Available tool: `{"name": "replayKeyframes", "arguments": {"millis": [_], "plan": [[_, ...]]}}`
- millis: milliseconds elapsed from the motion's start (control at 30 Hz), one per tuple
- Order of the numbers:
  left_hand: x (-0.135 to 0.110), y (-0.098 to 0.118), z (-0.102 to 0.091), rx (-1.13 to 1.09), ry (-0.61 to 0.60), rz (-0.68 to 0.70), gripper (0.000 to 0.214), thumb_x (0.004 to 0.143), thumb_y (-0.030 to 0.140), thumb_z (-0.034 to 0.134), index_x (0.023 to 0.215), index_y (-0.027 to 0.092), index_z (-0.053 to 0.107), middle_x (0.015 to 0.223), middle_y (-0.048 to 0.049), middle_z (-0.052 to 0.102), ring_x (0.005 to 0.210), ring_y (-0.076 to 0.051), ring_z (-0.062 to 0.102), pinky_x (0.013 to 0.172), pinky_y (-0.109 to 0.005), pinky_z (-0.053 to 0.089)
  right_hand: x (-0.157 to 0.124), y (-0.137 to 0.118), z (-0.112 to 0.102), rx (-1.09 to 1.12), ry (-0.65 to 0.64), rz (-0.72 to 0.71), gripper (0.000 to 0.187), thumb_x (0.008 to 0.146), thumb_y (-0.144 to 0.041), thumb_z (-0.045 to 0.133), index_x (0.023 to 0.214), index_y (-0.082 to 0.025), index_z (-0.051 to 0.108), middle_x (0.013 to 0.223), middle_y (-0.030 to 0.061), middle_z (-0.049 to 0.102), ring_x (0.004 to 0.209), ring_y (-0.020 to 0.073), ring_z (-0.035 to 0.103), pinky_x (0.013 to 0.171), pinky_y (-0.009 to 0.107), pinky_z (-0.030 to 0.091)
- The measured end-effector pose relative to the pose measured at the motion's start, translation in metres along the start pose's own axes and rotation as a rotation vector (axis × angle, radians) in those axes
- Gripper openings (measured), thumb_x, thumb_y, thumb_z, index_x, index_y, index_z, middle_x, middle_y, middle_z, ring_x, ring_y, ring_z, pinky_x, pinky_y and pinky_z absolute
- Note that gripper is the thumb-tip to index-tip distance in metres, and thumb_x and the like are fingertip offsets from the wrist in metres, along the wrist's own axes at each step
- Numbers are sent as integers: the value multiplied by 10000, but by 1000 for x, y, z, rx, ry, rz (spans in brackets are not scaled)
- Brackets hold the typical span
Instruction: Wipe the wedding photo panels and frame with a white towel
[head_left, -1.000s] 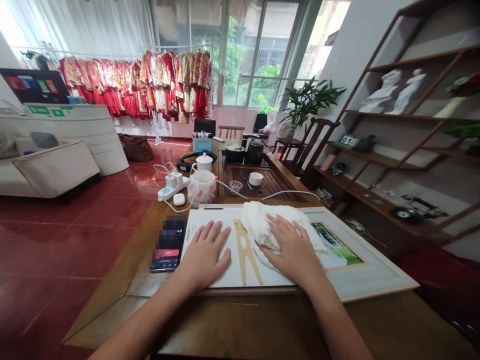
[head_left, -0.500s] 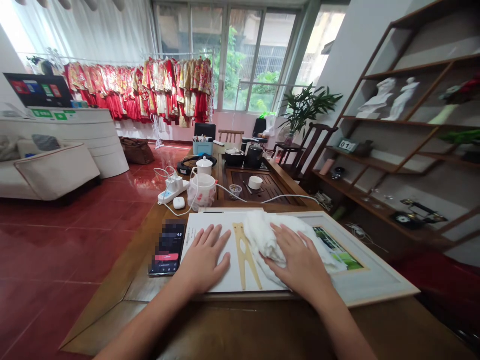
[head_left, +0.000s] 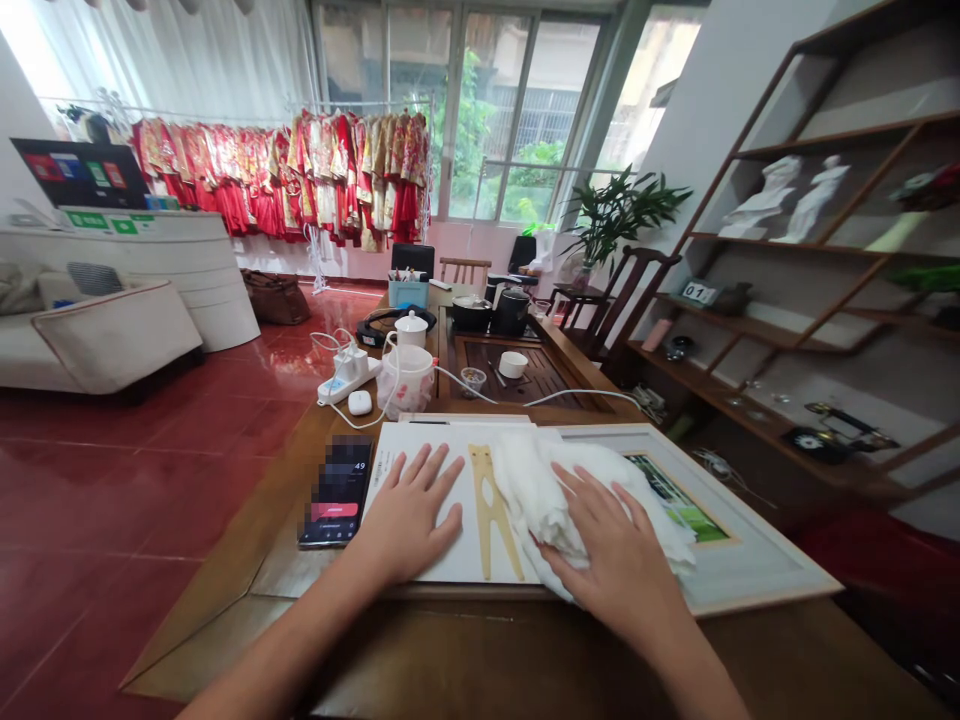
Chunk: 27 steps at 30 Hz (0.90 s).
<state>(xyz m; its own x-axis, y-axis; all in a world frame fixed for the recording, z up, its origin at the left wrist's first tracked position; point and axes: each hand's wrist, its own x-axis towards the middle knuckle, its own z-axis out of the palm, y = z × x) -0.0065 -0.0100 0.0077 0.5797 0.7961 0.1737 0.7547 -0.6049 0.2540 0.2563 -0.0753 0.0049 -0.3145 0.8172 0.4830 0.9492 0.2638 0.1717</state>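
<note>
The room has a red tile floor (head_left: 142, 490), and one rail of red garments (head_left: 285, 175) is seen under the windows. Shelves (head_left: 825, 230) are seen on the right, with two white figurines (head_left: 784, 200) placed on them. In the head view, one framed picture (head_left: 750, 560) is laid flat on the wooden table (head_left: 480, 640), its left part covered by a white sheet (head_left: 420, 450). One pale wooden cut-out (head_left: 487, 500) is laid on the sheet. The left hand (head_left: 411, 515) is spread flat on the sheet, just beside the cut-out, with nothing held. The right hand (head_left: 607, 565) is spread and pressed down on one crumpled cloth (head_left: 551, 500), which is draped from the sheet onto the picture. Nothing is pinched. The cloth is judged soft and light, so it could be taken up by any fold. The frame is judged stiff, and is best held by its edges. One phone (head_left: 337, 490) is placed just left of the sheet.
</note>
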Motion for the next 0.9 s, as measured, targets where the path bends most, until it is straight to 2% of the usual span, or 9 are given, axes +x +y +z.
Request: {"name": "replayKeyframes", "arguments": {"millis": [100,333,433,667,767,900], "plan": [[0,0,0,2,-5,2,553,954,443,338,1479,300,236,1554,-7,183,1433,-263,115,1149,-519,133,3,4,1,-10,-15,-1,545,821,-465,518,1275,-163,490,1397,111,479,1289,310,402,1039,517,277],[0,1,-1,5,-10,2,546,957,444,323,1477,299,239,1555,-7,183,1434,-263,112,1149,-521,128,32,11,15,4,-11,57,529,839,-462,491,1281,-171,495,1361,117,518,1263,316,433,1025,519,291],[0,1,-1,12,-11,-4,549,954,444,330,1476,298,243,1555,-9,187,1433,-258,120,1151,-515,128,27,8,15,7,6,56,524,831,-445,497,1280,-175,494,1369,108,511,1266,317,431,1030,520,283],[0,0,0,1,11,1,538,950,441,341,1467,308,268,1545,-4,228,1430,-259,143,1152,-512,127,-9,0,0,16,13,6,520,810,-453,515,1268,-208,498,1398,96,482,1274,312,424,1040,509,272],[0,0,0,1,3,2,542,953,445,331,1471,303,260,1546,-9,225,1430,-263,141,1150,-519,128,-6,2,-1,10,1,4,516,806,-465,525,1251,-203,515,1382,100,498,1261,311,437,1034,507,283],[0,0,-1,3,-1,14,545,955,442,325,1475,299,249,1548,-11,215,1430,-268,138,1147,-526,134,17,8,8,8,-1,21,525,819,-456,518,1272,-192,511,1358,111,521,1251,306,448,1022,511,298]]}}
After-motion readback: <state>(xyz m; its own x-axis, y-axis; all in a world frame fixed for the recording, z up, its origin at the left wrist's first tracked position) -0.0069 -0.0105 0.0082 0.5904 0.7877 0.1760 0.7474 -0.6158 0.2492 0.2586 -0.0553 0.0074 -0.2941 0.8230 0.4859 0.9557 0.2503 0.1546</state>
